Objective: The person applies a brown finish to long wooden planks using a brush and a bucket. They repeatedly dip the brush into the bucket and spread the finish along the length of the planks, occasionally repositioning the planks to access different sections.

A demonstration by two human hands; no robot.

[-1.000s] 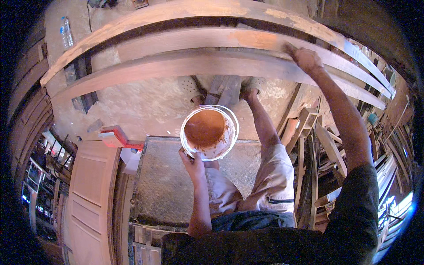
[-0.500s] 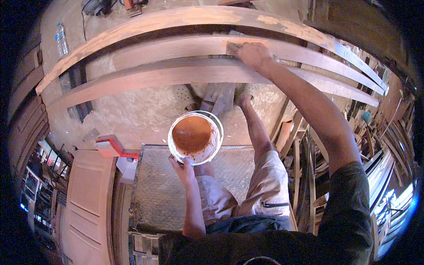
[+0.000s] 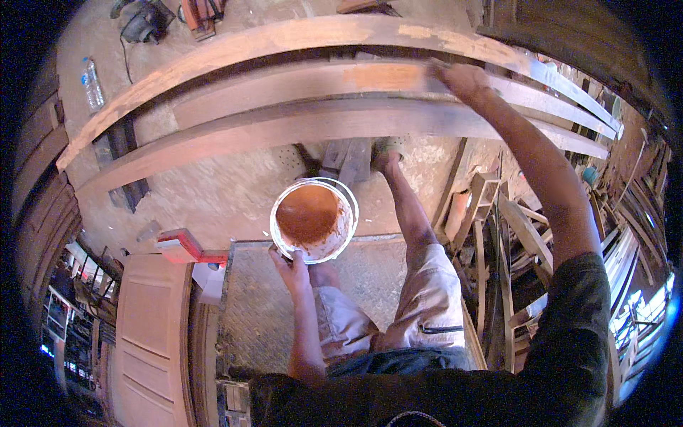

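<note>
My left hand grips the near rim of a white bucket, its thumb over the edge. Orange-brown paste coats the bucket's inside, and the mouth tilts up toward me. Over the middle wooden plank, my right hand is stretched out and closed on a small flat tool that looks like a putty knife, smeared by motion. Just left of it, a wet orange patch lies on that plank. The far plank carries paler dried patches; the near plank looks plain.
A plastic bottle and power tools lie beyond the planks. To the left are a red and white box and a panelled door. Timber offcuts pile up at the right. A textured mat lies below me.
My right hand has swept to the right along the middle plank, leaving a wider orange patch uncovered. The left hand and bucket stay nearly in place; the view has shifted slightly.
</note>
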